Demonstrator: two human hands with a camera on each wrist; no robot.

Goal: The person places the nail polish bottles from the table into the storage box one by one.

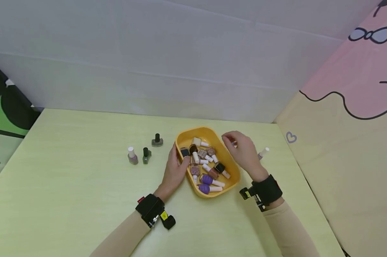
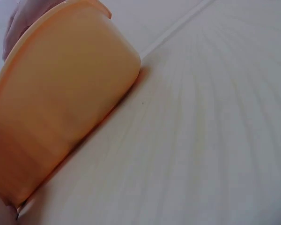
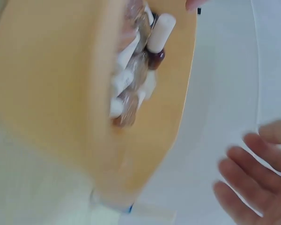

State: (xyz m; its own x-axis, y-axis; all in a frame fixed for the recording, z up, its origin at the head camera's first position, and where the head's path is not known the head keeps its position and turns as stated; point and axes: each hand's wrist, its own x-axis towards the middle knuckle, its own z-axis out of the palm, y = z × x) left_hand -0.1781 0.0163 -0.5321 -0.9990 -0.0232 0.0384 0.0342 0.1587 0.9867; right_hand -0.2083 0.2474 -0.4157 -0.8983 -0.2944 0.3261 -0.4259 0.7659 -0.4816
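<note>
Left hand (image 1: pixel 175 167) grips the tub (image 1: pixel 227 159) (right hand (image 1: pixel 243 151) apart from its rim (image 1: pixel 204 128)).

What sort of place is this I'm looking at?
Probably a makeshift indoor recording corner, though I can't be sure: there's a pale table against a plain, creased backdrop, a cartoon-printed panel to the right, and black bands strapped on both wrists.

Yellow tray (image 1: pixel 233 174) on the table (image 1: pixel 68 178), mostly white-capped polish bottles (image 1: pixel 213 174) jumbled inside.
</note>
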